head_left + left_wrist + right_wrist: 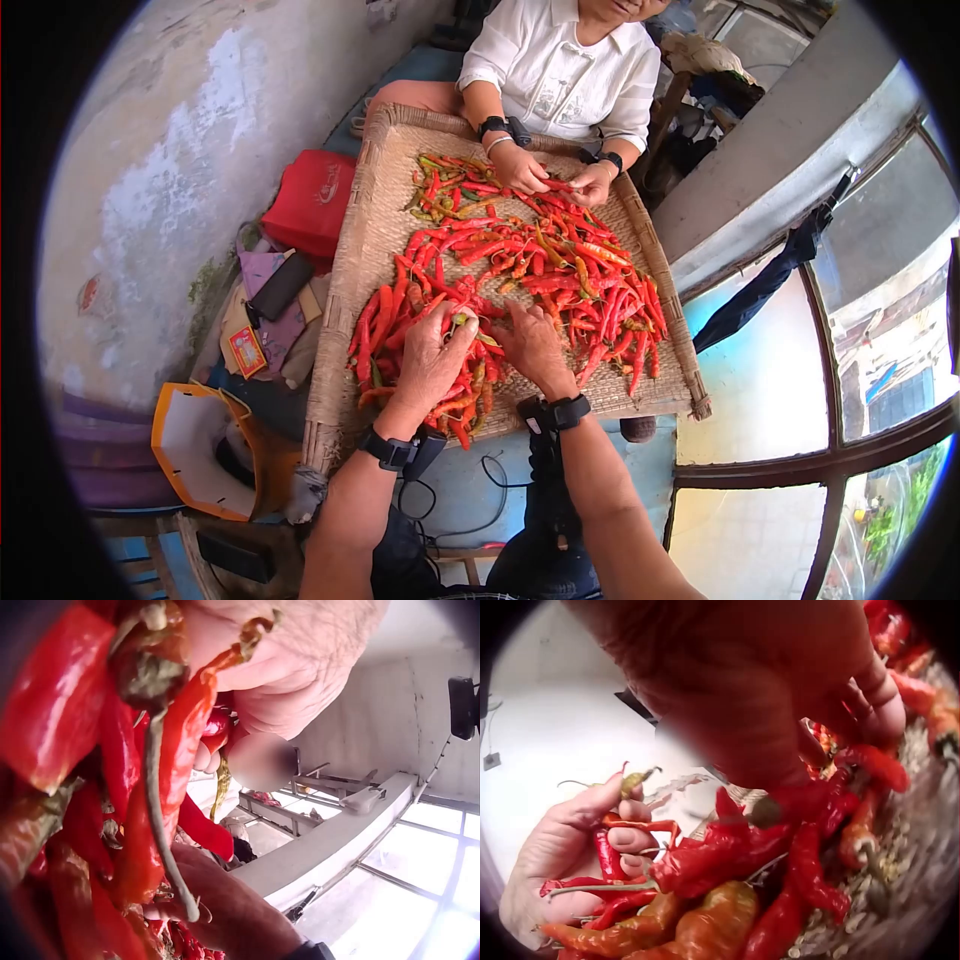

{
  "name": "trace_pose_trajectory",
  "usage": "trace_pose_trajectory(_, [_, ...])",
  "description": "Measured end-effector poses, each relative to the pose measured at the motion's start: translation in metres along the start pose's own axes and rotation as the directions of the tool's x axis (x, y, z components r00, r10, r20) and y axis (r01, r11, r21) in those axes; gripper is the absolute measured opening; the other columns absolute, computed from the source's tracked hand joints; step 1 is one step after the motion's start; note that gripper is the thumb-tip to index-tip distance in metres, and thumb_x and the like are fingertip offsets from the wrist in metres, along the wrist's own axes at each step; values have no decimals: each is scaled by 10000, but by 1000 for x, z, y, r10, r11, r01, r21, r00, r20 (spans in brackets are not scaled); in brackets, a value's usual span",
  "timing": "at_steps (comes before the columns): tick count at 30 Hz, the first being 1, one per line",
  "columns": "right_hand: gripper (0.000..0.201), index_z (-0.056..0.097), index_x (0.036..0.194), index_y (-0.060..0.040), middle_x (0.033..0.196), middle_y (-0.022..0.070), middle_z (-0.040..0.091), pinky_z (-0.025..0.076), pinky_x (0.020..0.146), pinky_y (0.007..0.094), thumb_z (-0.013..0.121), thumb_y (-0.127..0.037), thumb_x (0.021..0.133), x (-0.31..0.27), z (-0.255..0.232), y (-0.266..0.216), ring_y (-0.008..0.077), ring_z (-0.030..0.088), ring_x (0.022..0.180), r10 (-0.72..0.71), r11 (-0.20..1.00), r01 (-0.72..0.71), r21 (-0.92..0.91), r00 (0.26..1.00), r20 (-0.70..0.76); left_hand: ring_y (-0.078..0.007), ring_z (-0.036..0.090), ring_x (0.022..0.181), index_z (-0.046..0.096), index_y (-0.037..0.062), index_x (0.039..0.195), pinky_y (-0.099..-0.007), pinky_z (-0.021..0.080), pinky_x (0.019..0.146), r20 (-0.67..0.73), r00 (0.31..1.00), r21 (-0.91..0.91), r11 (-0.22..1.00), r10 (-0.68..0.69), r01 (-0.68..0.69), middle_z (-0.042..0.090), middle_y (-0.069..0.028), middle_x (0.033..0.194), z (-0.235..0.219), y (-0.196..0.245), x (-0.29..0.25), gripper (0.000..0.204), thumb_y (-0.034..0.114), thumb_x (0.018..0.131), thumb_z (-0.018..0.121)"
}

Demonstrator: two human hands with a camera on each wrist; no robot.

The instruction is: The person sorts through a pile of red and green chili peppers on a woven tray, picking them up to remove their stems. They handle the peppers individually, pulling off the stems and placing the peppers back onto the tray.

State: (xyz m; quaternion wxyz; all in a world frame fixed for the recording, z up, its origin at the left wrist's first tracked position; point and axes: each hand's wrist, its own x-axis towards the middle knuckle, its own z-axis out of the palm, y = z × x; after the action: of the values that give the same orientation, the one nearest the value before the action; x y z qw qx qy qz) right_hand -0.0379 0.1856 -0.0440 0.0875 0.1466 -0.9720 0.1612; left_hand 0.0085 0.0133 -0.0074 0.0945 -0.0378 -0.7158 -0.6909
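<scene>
My left hand (433, 358) is clamped on a few peppers, thumb and curled fingers pinching a small greenish-yellow one (634, 784) with its stalk outward, probably so it shows clear of the red ones. My right hand (534, 347) reaches down among the long, glossy red chili peppers (600, 290); I cannot tell whether its fingers close on one. The peppers lie heaped on a shallow, straw-coloured woven tray, whose raised rim (347, 275) likely keeps them from rolling off. Bare weave shows along the left side, giving some sideways room. A red bag (308, 205) sits just beyond that rim, and a person in a white shirt (570, 85) works at the far edge, limiting reach there.
</scene>
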Motion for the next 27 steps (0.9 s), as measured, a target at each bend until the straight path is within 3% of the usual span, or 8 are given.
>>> trace_pose_trajectory(3, [637,428,1279,32,850,217,645,503,686,399,714,-205,762,13,3,-10,359,630,792,161,889,-224,398,969,186,-193,613,699,574,-21,946,-318,469,641,-6,999,40,999,32,-31,631,-126,783,-1,-2,2,214,178,871,602])
trace_pose_trajectory(4, [581,463,1252,45,751,163,649,503,609,336,707,-170,771,11,17,-7,269,643,670,159,823,-172,542,985,71,-206,614,699,575,-19,946,-323,469,641,-11,999,66,996,53,-52,629,-128,780,0,-5,2,212,177,871,600])
trace_pose_trajectory(7, [462,530,1191,48,742,102,638,487,624,282,686,-119,789,16,16,-11,149,609,678,123,663,-257,703,964,237,-224,612,707,572,-16,945,-331,467,647,-19,999,82,996,36,-35,624,-135,782,-2,-4,1,205,173,869,600])
trace_pose_trajectory(10, [337,578,1132,41,756,42,620,463,625,240,641,-79,824,8,-16,-38,73,543,686,109,564,-166,809,986,126,-229,605,724,564,-12,942,-336,463,658,-51,998,72,997,26,-22,615,-142,796,-3,-4,1,197,163,861,606])
trace_pose_trajectory(13, [306,578,1143,24,780,18,617,452,628,224,609,-51,849,-6,-30,-54,59,527,690,159,465,-112,878,986,42,-154,546,699,553,6,926,-296,442,638,-76,995,99,993,64,-56,573,-83,765,-1,-5,0,171,163,875,596])
trace_pose_trajectory(14, [294,573,1151,15,780,13,607,442,624,212,592,-41,863,-10,-33,-54,54,516,684,140,635,-34,772,988,-72,-78,491,666,548,22,913,-253,423,612,-73,995,119,991,73,-64,537,-22,726,0,-6,-1,153,169,893,582])
trace_pose_trajectory(18, [271,569,1133,7,774,-6,583,431,610,207,608,-40,869,-11,-41,-53,49,499,679,254,468,-44,883,963,-86,-76,490,663,541,21,902,-255,422,609,-64,993,160,983,103,-92,543,-23,728,1,-6,0,146,159,888,589])
trace_pose_trajectory(27, [151,583,1046,10,836,16,623,457,662,206,574,-32,901,-11,-37,-39,55,543,736,107,464,-54,884,994,4,-95,552,735,564,0,954,-267,456,672,9,999,124,991,48,-49,605,-46,814,0,4,0,180,145,863,617])
